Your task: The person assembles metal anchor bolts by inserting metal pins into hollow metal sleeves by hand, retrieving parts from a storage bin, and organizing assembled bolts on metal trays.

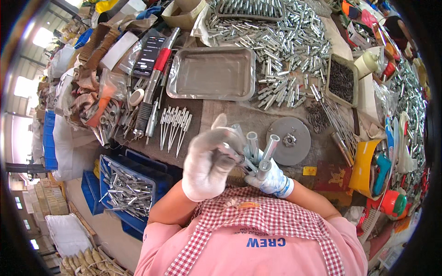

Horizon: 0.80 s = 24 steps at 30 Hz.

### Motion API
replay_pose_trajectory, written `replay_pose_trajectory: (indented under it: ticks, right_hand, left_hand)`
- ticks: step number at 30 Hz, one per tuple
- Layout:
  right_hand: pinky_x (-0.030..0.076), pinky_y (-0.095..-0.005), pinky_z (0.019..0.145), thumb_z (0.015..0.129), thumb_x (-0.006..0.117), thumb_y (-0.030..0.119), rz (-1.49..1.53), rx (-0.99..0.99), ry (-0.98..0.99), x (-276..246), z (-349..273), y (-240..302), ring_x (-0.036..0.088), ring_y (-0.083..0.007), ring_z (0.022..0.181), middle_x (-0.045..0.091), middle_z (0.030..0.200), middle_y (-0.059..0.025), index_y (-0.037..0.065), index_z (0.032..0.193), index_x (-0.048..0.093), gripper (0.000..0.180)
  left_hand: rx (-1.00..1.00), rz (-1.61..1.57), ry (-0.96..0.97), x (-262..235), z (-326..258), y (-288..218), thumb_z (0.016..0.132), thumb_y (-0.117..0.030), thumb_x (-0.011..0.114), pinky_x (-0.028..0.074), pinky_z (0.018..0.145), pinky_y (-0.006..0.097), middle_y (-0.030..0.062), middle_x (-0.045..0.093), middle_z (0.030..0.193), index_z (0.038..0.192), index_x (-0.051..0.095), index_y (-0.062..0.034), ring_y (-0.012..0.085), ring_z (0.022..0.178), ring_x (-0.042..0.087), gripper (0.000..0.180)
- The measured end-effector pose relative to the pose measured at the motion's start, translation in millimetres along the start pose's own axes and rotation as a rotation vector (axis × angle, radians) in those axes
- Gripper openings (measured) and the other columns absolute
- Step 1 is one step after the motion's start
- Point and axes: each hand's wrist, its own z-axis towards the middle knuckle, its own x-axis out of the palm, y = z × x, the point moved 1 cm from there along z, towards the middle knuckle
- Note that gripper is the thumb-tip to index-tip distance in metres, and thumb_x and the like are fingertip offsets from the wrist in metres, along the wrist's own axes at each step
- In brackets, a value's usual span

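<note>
Right hand: I see its gloved fingers grasping several metal tubes, which project beyond the fingertips. Left hand: gloved fingers curl around a single tube, its open end facing the bundle. Outward, I note a grey disc just right, then a rectangular tray and heaped metal pieces.

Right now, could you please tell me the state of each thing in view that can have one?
Left hand: gloved, fingers curled around a metal tube
Right hand: gloved, holding several metal tubes
Phone: screen lit
Large metal tray: open side up
Blue bin: open, loaded with metal pieces
Small tray: open, filled with small dark pieces
Grey disc: lying flat
</note>
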Motion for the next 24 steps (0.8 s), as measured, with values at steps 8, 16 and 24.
replay_pose_trajectory:
  ticks: [8, 16, 24]
  right_hand:
    - [0.039, -0.0329, 0.095, 0.076, 0.057, 0.011, 0.305, 0.055, 0.061, 8.9, 0.5, -19.8, 0.050, -0.0212, 0.112, 0.052, 0.124, -0.0135, 0.000, 0.132, 0.038, 0.061]
    - [0.039, -0.0272, 0.093, 0.080, 0.060, 0.002, 0.373, -0.095, 0.092, 8.9, -10.0, -17.1, 0.049, -0.0168, 0.114, 0.047, 0.130, -0.0087, 0.008, 0.135, 0.036, 0.060]
    - [0.044, -0.0247, 0.079, 0.077, 0.063, 0.003, 0.367, -0.020, 0.007, 9.1, -9.3, -16.4, 0.052, -0.0111, 0.098, 0.050, 0.121, -0.0044, 0.007, 0.130, 0.037, 0.059]
  left_hand:
    - [-0.164, -0.101, 0.141, -6.5, 7.5, -11.5, 0.081, -0.013, 0.065, 0.027, 0.102, 0.049, 0.0070, 0.060, 0.086, 0.097, 0.061, -0.0050, 0.0269, 0.088, 0.058, 0.018]
    - [-0.137, -0.006, -0.737, -65.6, 3.6, 3.4, 0.084, -0.034, 0.060, 0.038, 0.095, 0.040, 0.0212, 0.055, 0.114, 0.105, 0.063, -0.0050, 0.0267, 0.106, 0.053, 0.036]
    - [-0.834, 1.322, -0.006, -69.9, -40.1, 68.5, 0.077, -0.018, 0.061, 0.050, 0.074, 0.039, 0.0164, 0.065, 0.083, 0.086, 0.066, -0.0048, 0.0318, 0.082, 0.063, 0.016]
